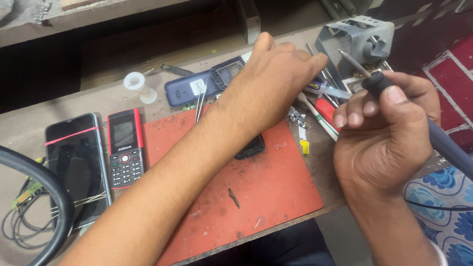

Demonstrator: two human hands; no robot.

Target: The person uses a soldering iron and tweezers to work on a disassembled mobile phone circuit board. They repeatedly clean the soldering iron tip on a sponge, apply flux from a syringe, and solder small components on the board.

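My right hand (384, 143) grips a soldering iron (379, 83) by its dark collar, its blue handle running off to the right and its metal tip pointing up-left. My left hand (278, 69) reaches across the bench, seen from the back, fingers stretched toward a cluster of tools (322, 93) beside a grey metal iron stand (359, 39). Nothing shows in that hand. Under my left forearm lies a small black phone part (251, 148) on a red work mat (266, 192).
Left of the mat lie a red-and-black keypad phone (124, 148) and a smartphone with a red rubber band (76, 162). A blue phone housing (187, 88), tweezers (199, 101) and a white spool (138, 83) sit behind. A thick black cable (49, 192) curves at left.
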